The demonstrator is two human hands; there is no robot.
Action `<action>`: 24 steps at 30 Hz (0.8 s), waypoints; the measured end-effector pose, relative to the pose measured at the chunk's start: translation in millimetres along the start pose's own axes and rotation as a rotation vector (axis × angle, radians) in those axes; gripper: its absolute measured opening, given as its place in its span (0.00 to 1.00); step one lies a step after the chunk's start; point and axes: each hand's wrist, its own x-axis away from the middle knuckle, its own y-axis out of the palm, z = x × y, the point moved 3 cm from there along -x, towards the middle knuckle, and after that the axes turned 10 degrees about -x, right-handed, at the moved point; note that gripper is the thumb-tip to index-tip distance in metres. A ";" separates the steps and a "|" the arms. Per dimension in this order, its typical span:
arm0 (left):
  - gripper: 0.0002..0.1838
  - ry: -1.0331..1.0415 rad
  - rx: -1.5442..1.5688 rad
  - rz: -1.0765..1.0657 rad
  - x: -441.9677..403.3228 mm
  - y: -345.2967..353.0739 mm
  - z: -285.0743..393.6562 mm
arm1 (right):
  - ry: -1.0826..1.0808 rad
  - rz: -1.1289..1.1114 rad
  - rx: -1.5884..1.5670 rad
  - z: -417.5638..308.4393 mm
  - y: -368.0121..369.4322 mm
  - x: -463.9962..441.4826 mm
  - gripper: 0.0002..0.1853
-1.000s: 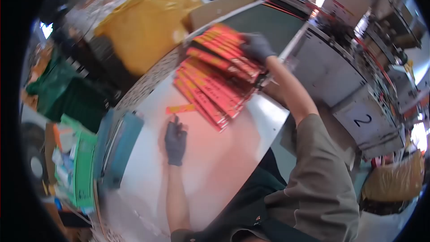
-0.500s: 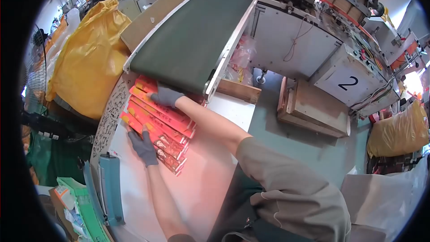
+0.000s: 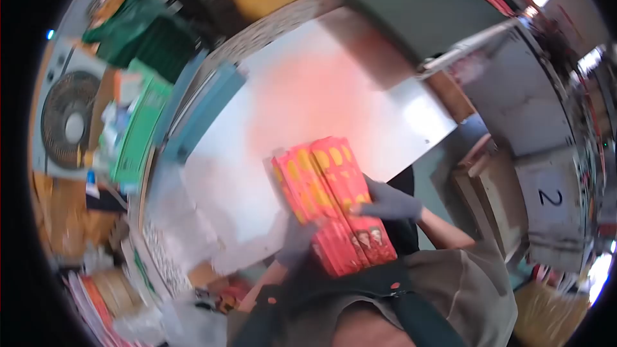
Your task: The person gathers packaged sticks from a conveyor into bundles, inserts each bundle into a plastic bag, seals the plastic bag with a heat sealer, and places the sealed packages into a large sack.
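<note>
Close to my body, over the near edge of the white table (image 3: 231, 199), I hold a stack of flat red printed packets (image 3: 334, 199) with yellow patterns and small printed figures. A dark lengthwise line splits it into two rows. My right hand (image 3: 391, 202), in a grey glove, grips its right side, fingers reaching onto the top. On the left side, my left hand (image 3: 297, 239), also gloved in grey, presses against the stack; motion blurs it and its fingertips partly hide.
A green conveyor belt (image 3: 418, 16) stands at the back right, beside a white machine cabinet (image 3: 514, 83). A blue-grey metal device (image 3: 204, 112) sits at the table's left edge. Further left are a green box (image 3: 143, 128) and a fan (image 3: 74, 122). Wooden boxes (image 3: 498, 199) lie right.
The packets, fanned out on the table by the conveyor before, are now gathered into a neat stack and drawn back to my body between both hands. My view has turned downward and left.
</note>
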 end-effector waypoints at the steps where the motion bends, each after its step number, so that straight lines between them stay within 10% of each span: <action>1: 0.30 0.014 0.044 0.012 10.7 6.7 -0.4 | -0.019 0.011 0.041 10.1 11.3 6.7 0.50; 11: 0.35 0.347 -0.222 -0.056 -7.4 -16.9 118.9 | -0.306 0.013 0.126 -104.6 36.2 -53.1 0.56; 19: 0.66 0.869 0.146 0.113 -6.3 -14.0 183.6 | -0.800 -0.109 -0.092 -166.5 65.1 -81.0 0.69; 24: 0.68 0.706 -0.129 0.030 6.8 -6.0 167.2 | -0.803 -0.085 0.096 -150.5 81.6 -55.4 0.62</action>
